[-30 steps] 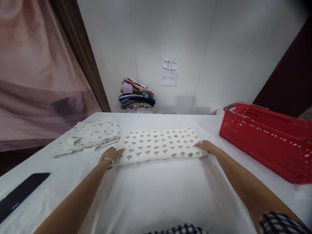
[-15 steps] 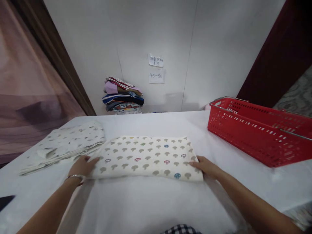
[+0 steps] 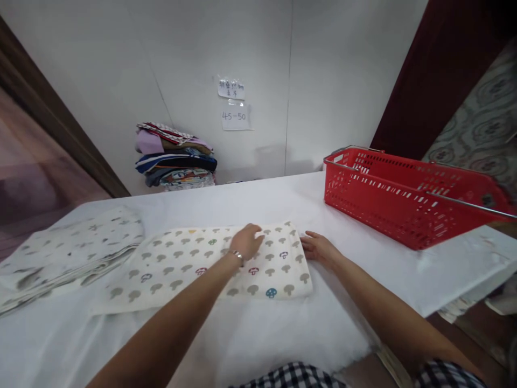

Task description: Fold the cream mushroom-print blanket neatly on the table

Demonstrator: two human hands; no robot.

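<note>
A folded cream cloth (image 3: pixel 177 258) printed with grey and a few coloured mushrooms lies flat on the white table. My left hand (image 3: pixel 247 241) has come across onto its right half, wrist band showing, fingers loosely bent and apart with nothing gripped. Beside the cloth's right edge is my right hand (image 3: pixel 321 249), its thumb and fingers apart and the fingertips at the edge; whether they touch it is hard to tell. To the left lies another folded white cloth (image 3: pixel 81 242) with small scattered prints, close to the mushroom cloth's left side.
A red plastic basket (image 3: pixel 375 199) with metal handles stands at the right of the white table (image 3: pixel 258 202). Folded fabrics (image 3: pixel 175 159) are piled against the wall at the back. Handwritten paper signs (image 3: pixel 236 117) hang above. A curtain (image 3: pixel 44 124) borders the left.
My left hand has let go of the cloth's left end and moved right over its right half. My right hand has released the right edge. The view has turned slightly right.
</note>
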